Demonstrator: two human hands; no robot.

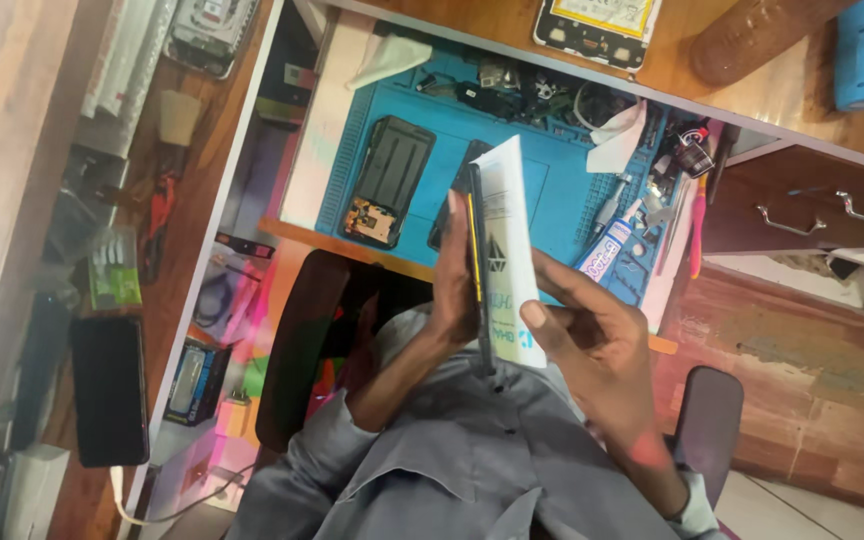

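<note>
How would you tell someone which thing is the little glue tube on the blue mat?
Find the blue work mat on the desk, then look along its edge near the brown drawers. The glue tube lies there, just past the white packet held in the person's right hand. It alone is a slim white tube with blue lettering and a thin metal-coloured nozzle.

A wooden desk [512, 25] with a white edge fills the view. A brown drawer [802, 205] has metal handles. Below lies perhaps a reddish, worn floor [802, 400]. Light is warm.
</note>
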